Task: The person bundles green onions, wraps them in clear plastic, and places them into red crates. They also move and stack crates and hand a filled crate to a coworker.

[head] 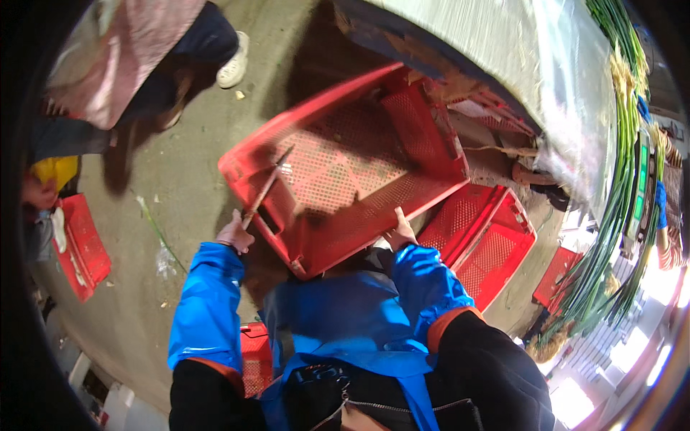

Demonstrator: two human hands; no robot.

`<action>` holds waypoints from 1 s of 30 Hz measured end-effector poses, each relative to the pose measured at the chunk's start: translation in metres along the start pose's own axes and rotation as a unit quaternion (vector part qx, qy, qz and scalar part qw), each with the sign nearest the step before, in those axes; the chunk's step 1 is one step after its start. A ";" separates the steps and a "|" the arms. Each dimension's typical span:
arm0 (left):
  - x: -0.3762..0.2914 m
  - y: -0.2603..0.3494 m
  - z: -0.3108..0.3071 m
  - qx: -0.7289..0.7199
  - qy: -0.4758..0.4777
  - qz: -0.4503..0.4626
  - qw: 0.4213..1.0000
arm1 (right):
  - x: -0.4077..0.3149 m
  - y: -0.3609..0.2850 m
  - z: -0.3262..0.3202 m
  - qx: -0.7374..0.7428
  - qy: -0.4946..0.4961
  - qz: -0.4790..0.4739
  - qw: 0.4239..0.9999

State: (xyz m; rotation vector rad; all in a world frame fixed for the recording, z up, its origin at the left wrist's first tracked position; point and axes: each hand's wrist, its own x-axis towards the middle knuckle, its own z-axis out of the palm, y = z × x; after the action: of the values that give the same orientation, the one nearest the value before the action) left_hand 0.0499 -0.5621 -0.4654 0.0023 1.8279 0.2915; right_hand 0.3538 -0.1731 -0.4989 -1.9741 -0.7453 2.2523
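Note:
A red perforated plastic crate (345,183) is in front of me at a slant, its open top facing me. My right hand (401,231) grips its near long rim, thumb over the edge. In my left hand (235,234) is a long thin stick-like tool (264,194) with a dark tip, slanting across the crate's left end. Whether the left fingers also touch the crate cannot be told. Inside the crate I see only its grid floor, light patches and shadow. Blue sleeve covers and a blue apron (339,307) cover my arms and front.
More red crates (490,248) lie to the right, with another (81,248) at far left. A plastic-covered table (501,59) borders the far right, bearing long green onions (620,161) and a scale with a green display (640,178). People stand at upper left and far right.

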 end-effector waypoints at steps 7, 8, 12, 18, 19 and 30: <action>0.002 0.056 -0.013 -0.163 -0.018 -0.053 0.985 | 0.058 0.045 -0.056 -0.062 -0.012 -0.026 0.998; 0.001 0.059 -0.014 -0.161 -0.016 -0.066 0.985 | 0.057 0.058 -0.062 -0.064 0.027 0.016 0.997; -0.002 0.071 0.000 -0.142 -0.013 -0.050 0.988 | 0.025 0.105 -0.124 -0.671 -0.217 -0.238 0.668; 0.026 0.176 -0.002 -0.116 -0.046 0.023 0.992 | 0.028 0.050 -0.131 0.077 -0.140 0.074 0.984; 0.037 0.207 -0.014 0.025 -0.055 0.056 0.997 | 0.033 0.030 -0.125 0.115 -0.162 0.071 0.978; -0.096 0.383 -0.001 0.566 0.386 0.242 0.687 | -0.081 -0.076 -0.093 -0.039 -0.157 -0.007 0.987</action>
State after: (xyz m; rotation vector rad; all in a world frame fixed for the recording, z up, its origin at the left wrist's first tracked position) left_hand 0.0177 -0.2061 -0.2978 1.4498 2.5309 -0.6425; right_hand 0.4363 -0.1049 -0.4013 -1.6529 -0.8812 2.5971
